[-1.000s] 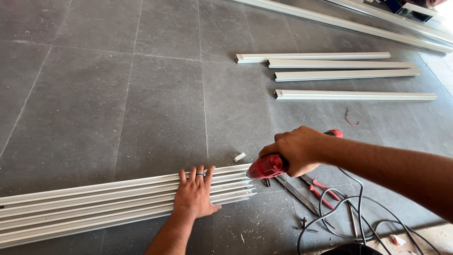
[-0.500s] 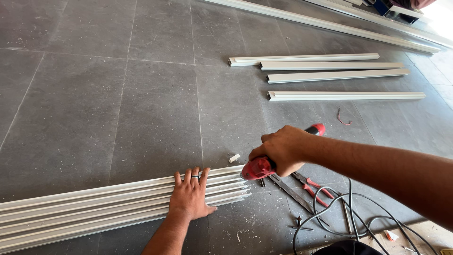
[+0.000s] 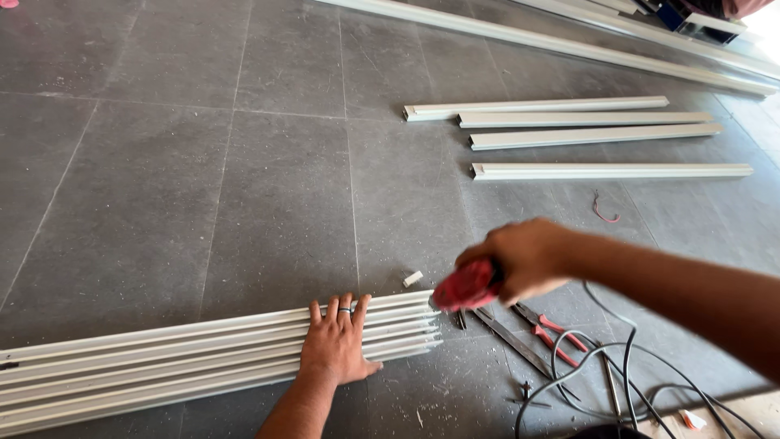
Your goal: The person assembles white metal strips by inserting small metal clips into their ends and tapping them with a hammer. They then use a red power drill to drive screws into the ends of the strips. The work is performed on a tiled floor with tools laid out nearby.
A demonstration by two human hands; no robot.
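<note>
Grey floor tiles (image 3: 203, 187) carry a bundle of white channel strips (image 3: 162, 358) at lower left; the left hand (image 3: 337, 345) presses flat on them, fingers spread. At the bundle's end, the right hand (image 3: 520, 256) grips a blurred red power tool (image 3: 467, 286), beside red-handled pliers (image 3: 544, 329) and black cables (image 3: 634, 374).

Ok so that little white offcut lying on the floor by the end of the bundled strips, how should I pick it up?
Pinch the small white offcut across its short width, coming straight down from above. It lies flat and alone on the grey tiled floor, just beyond the bundle of white strips, so its long sides are free. A fingertip pinch likely suits it.
</note>
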